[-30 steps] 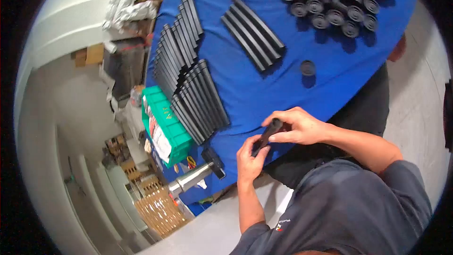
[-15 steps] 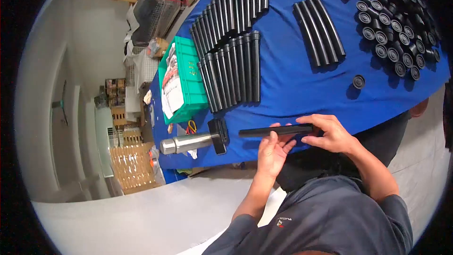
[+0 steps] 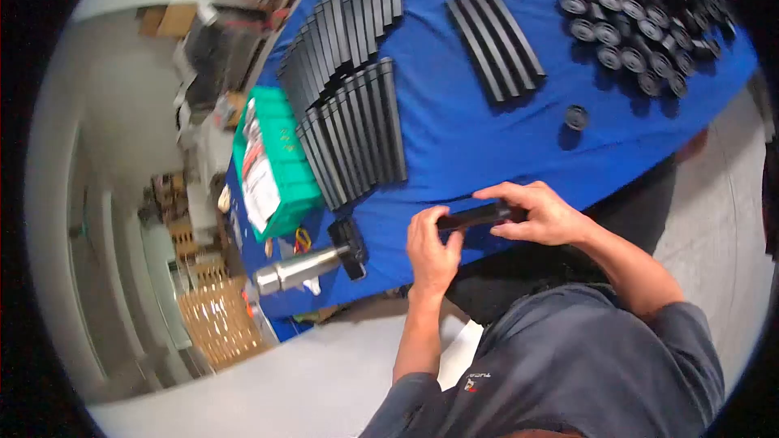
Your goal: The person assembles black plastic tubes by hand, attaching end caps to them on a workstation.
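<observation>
Above the near edge of the table, a short black tube (image 3: 471,217) is held between both hands. My left hand (image 3: 432,253) is closed around its left end. The fingers of my right hand (image 3: 542,215) grip the right end, where a wider black part, perhaps a cap, shows partly behind them. Beyond the hands, one round black cap (image 3: 576,118) lies by itself on the blue cloth (image 3: 462,142). Several plain black tubes (image 3: 497,40) lie side by side farther back.
Rows of black tubes (image 3: 353,134) lie at left, near a green crate (image 3: 296,164) with papers in it. A steel bottle (image 3: 296,270) lies against a black object (image 3: 349,247) at the near left. Many round black caps (image 3: 629,20) are heaped at far right.
My left hand has gone from supporting the tube palm-up to closing around its left end. My right hand stays at the other end. The view has shifted and tilted, so the table appears farther left.
</observation>
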Demonstrator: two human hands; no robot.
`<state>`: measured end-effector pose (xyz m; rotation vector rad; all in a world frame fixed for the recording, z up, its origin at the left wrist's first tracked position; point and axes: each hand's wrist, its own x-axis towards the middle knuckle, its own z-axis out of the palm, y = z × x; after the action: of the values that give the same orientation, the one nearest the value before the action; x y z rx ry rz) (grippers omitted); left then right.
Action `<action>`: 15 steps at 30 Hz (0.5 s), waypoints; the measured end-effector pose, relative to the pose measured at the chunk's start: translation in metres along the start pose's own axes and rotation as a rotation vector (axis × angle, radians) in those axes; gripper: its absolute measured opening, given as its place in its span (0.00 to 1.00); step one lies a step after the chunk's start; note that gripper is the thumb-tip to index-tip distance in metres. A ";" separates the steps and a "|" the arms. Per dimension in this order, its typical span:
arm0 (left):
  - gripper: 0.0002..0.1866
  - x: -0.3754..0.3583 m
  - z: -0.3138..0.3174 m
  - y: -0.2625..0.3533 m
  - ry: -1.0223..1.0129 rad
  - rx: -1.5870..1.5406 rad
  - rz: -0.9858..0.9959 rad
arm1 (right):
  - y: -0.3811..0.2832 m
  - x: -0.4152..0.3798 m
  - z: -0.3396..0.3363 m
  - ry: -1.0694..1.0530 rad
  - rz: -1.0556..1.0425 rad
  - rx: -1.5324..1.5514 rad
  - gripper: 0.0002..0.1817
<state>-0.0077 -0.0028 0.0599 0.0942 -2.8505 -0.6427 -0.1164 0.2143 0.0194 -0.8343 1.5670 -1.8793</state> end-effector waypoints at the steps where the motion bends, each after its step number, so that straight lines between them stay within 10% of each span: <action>1: 0.23 0.001 -0.001 -0.001 -0.024 -0.018 -0.002 | 0.002 -0.001 0.000 0.015 -0.041 0.028 0.29; 15: 0.21 0.019 -0.026 0.019 -0.381 -0.240 -0.028 | -0.002 -0.004 -0.008 0.026 -0.053 0.196 0.24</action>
<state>-0.0208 0.0015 0.0945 -0.0310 -3.1014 -1.1099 -0.1198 0.2224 0.0204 -0.7737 1.3601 -2.0507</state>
